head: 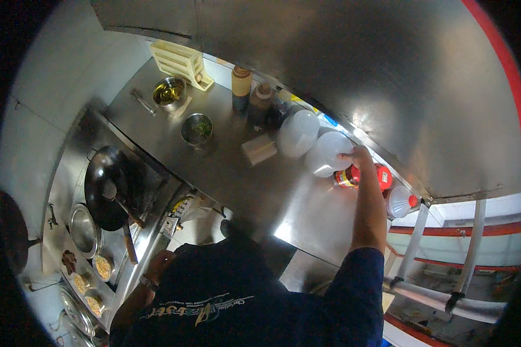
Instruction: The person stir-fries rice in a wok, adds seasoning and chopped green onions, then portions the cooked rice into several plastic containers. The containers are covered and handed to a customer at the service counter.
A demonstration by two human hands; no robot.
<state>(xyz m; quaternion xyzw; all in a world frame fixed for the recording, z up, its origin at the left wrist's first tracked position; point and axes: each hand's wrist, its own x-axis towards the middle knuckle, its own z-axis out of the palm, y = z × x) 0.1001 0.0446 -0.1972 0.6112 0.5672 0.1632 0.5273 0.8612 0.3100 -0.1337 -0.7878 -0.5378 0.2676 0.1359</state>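
My right hand (359, 157) reaches across the steel counter (319, 217) to the translucent white plastic bowls, which stand in two stacks. Its thumb presses on the nearer stack of bowls (328, 155), with the other fingers mostly hidden behind the rim. The second bowl stack (299, 132) stands just left of it. Beneath my right wrist lie jars with red lids (384, 177). My left hand (159, 263) is low at the left, by the stove's front edge, partly covered by my dark shirt. Its fingers cannot be made out. A band circles that wrist.
A black wok (106, 186) holds a ladle on the stove. Beside it are a metal basin (84, 230) and bowls of yellowish food (103, 267). Metal bowls (196, 129), sauce bottles (242, 89) and a cream rack (178, 63) stand on the counter. A steel hood (330, 65) overhangs it.
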